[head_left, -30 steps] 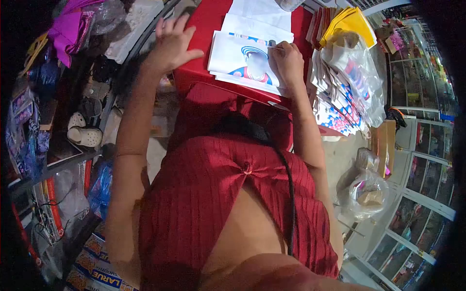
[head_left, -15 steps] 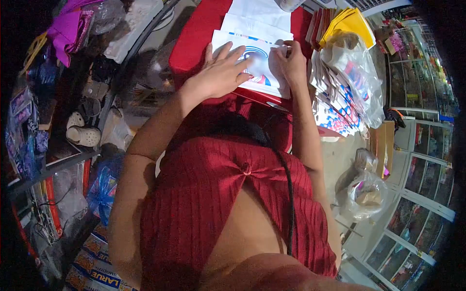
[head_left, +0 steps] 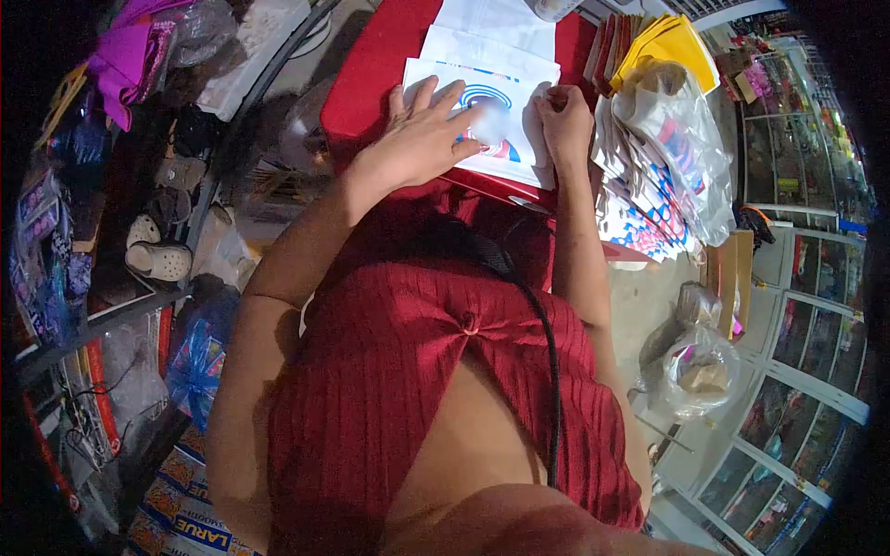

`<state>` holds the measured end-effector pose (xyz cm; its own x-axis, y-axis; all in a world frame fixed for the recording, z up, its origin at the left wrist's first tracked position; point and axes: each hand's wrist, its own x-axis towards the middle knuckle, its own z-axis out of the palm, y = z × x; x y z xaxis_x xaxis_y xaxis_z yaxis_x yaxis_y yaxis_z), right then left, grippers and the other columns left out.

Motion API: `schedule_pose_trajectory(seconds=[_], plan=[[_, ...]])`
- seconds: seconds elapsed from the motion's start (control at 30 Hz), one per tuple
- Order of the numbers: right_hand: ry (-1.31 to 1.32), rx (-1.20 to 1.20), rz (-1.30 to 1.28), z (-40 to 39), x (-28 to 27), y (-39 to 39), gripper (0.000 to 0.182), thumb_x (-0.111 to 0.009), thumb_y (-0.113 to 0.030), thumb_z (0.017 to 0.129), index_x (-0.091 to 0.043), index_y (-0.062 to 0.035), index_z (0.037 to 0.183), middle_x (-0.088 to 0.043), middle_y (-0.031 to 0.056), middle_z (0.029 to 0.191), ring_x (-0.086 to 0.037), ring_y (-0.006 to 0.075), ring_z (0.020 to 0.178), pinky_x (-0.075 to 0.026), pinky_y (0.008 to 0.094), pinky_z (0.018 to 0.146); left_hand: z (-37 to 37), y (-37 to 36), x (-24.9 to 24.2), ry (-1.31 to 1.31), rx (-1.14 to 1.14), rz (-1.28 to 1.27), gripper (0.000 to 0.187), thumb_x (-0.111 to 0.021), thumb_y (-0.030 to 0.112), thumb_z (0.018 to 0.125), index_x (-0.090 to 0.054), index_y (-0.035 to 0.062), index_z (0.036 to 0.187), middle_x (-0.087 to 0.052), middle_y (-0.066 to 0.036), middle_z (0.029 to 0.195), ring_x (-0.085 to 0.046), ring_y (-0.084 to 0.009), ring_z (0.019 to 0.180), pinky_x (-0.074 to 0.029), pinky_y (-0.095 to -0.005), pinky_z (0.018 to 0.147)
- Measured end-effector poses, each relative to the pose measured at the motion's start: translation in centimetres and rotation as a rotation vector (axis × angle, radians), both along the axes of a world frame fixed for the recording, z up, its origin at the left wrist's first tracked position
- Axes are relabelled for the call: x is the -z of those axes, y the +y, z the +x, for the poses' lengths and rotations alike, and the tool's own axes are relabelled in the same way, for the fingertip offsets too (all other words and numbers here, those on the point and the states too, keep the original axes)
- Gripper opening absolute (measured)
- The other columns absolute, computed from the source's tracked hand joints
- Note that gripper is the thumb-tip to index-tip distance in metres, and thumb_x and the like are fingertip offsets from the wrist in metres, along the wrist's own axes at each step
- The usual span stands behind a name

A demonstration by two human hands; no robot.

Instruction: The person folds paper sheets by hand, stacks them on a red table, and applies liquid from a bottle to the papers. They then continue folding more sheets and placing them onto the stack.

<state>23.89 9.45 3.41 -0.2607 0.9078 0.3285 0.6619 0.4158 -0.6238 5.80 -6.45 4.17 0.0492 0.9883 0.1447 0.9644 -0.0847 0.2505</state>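
A white printed sheet or bag (head_left: 528, 139) with a blue and red picture lies on the red table (head_left: 357, 79). My left hand (head_left: 422, 134) rests flat on its left part, fingers spread. At its right edge is my right hand (head_left: 564, 116), its thumb and fingers pinched together; what they hold, if anything, is too small to make out. More white sheets (head_left: 496, 28) extend beyond the printed one. Near the table's front edge, below the sheet, lies a thin shiny object (head_left: 530, 205).
Stacked printed pieces (head_left: 640, 199) stand right of the table, with a clear plastic bag (head_left: 695, 148) and yellow pieces (head_left: 672, 51) beside them. Shelves (head_left: 802, 241) line the right. Pale clogs (head_left: 159, 259) sit on a rack at left.
My right hand has shifted slightly right and down, off the sheet's upper right edge. My left hand has stayed nearly in place on the sheet.
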Motion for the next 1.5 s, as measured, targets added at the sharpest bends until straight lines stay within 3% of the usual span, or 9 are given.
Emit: schedule_pose_trajectory(seconds=[0.17, 0.43, 0.87, 1.5], plan=[[0.056, -0.059, 0.047, -0.2, 0.6, 0.3, 0.020, -0.071, -0.013, 0.081, -0.065, -0.0006, 0.095, -0.070, 0.0213, 0.093, -0.067, 0.0389, 0.092, -0.051, 0.0427, 0.080, -0.1, 0.0, 0.3, 0.012, -0.001, 0.002, 0.056, -0.046, 0.050, 0.098, -0.046, 0.0200, 0.144, -0.032, -0.016, 0.154, -0.024, -0.0394, 0.141, -0.015, -0.0585, 0.111], [0.014, -0.107, -0.024, -0.3, 0.7, 1.1, 0.022, -0.066, -0.012, 0.085, -0.068, -0.0026, 0.105, -0.069, 0.0222, 0.098, -0.067, 0.0375, 0.096, -0.051, 0.0410, 0.083, 0.1, 0.1, 1.0, 0.001, -0.015, 0.068, 0.055, -0.047, 0.050, 0.097, -0.048, 0.0188, 0.142, -0.033, -0.016, 0.153, -0.025, -0.0392, 0.140, -0.016, -0.0584, 0.111], [-0.009, -0.081, -0.049, -0.8, 0.0, 0.8, 0.021, -0.066, -0.014, 0.085, -0.069, -0.0027, 0.102, -0.070, 0.0218, 0.095, -0.068, 0.0371, 0.093, -0.052, 0.0406, 0.081, 0.2, 0.1, 1.1, 0.006, -0.025, 0.081, 0.054, -0.049, 0.048, 0.096, -0.047, 0.0194, 0.142, -0.033, -0.016, 0.152, -0.027, -0.0396, 0.138, -0.017, -0.0587, 0.110], [-0.121, -0.065, 0.088, -0.7, 1.3, 1.2, 0.023, -0.064, -0.016, 0.086, -0.063, -0.0020, 0.104, -0.066, 0.0234, 0.099, -0.063, 0.0428, 0.094, -0.050, 0.0490, 0.081, 0.7, 0.3, 0.9, 0.012, -0.057, 0.055, 0.055, -0.049, 0.048, 0.096, -0.047, 0.0189, 0.143, -0.031, -0.016, 0.153, -0.025, -0.0404, 0.140, -0.016, -0.0604, 0.110]])
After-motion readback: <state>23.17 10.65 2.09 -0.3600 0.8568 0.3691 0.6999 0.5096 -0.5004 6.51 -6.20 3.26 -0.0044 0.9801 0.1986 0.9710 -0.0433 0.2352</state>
